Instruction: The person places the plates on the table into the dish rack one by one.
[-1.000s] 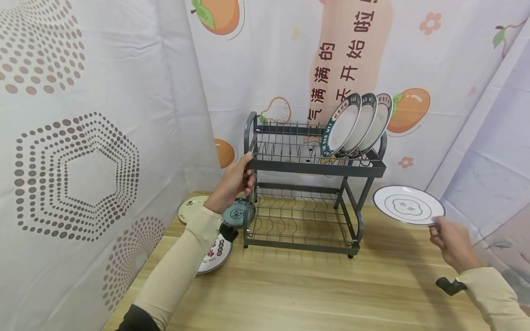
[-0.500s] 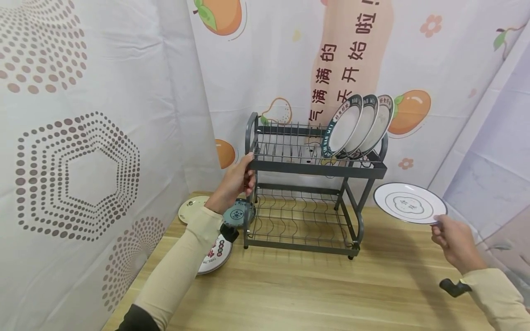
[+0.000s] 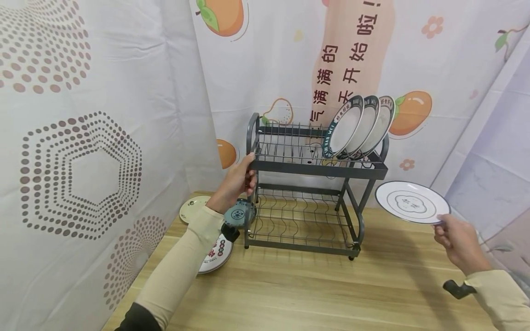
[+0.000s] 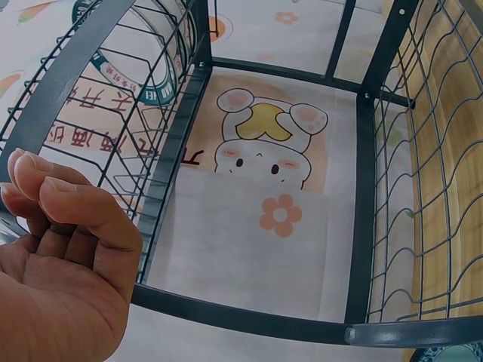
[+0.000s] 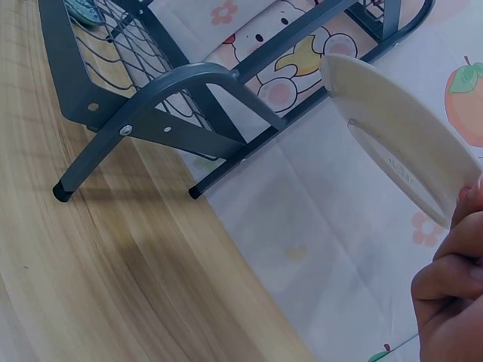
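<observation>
A dark grey two-tier dish rack (image 3: 319, 169) stands on the wooden table. My left hand (image 3: 237, 181) grips the upper tier at its left front corner, fingers curled in under the rail. Out to the right of the rack, my right hand (image 3: 461, 241) pinches a white plate (image 3: 407, 197) by its near right rim. The plate has a dark edge and a grey motif in its middle; it is raised above the table, face up and tilted. Its plain underside (image 5: 400, 143) shows in the right wrist view. Three plates (image 3: 343, 131) with patterned rims lean upright at the upper tier's right end.
Left of the rack lie a cream plate (image 3: 191, 208), a blue patterned plate (image 3: 237, 214) and a white plate with red lettering (image 3: 216, 255), partly behind my left arm. Wire slots fill the lower tier (image 3: 298, 218). Printed curtains (image 3: 232, 92) hang behind and beside the table (image 3: 290, 294).
The right hand has shifted slightly to the right with the plate, whose face tips a little more toward the view. The left hand keeps its place on the rack.
</observation>
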Available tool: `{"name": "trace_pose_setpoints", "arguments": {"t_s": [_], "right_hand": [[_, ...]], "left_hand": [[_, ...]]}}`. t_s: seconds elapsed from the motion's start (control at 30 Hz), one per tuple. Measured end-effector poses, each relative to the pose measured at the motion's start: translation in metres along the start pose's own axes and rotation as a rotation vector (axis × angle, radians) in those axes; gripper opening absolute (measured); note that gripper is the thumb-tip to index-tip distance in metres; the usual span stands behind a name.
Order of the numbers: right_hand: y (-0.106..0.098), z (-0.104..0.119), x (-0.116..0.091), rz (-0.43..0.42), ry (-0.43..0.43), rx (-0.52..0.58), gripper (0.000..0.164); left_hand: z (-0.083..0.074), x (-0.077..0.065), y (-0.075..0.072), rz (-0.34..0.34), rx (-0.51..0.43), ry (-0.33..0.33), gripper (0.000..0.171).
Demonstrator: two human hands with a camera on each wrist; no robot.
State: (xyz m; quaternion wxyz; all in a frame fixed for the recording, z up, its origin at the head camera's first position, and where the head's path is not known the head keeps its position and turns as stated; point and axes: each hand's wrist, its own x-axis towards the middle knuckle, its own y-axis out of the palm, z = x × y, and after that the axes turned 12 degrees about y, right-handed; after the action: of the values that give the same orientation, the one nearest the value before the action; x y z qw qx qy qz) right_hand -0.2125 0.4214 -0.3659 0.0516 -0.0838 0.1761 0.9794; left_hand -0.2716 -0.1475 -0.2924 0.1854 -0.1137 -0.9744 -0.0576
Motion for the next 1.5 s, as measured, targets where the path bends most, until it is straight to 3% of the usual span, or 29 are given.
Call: {"name": "trace_pose_setpoints", "arguments": {"t_s": [0.73, 1.5], "right_hand": [[0.001, 0.011, -0.012, 0.033, -0.023, 0.051, 0.041], [0.009, 0.03, -0.023, 0.078, -0.074, -0.024, 0.035]], "left_hand": [[0.002, 0.001, 0.0, -0.007, 0.002, 0.007, 0.058], [0.0, 0.001, 0.001, 0.0, -0.01, -0.001, 0.058]]}}
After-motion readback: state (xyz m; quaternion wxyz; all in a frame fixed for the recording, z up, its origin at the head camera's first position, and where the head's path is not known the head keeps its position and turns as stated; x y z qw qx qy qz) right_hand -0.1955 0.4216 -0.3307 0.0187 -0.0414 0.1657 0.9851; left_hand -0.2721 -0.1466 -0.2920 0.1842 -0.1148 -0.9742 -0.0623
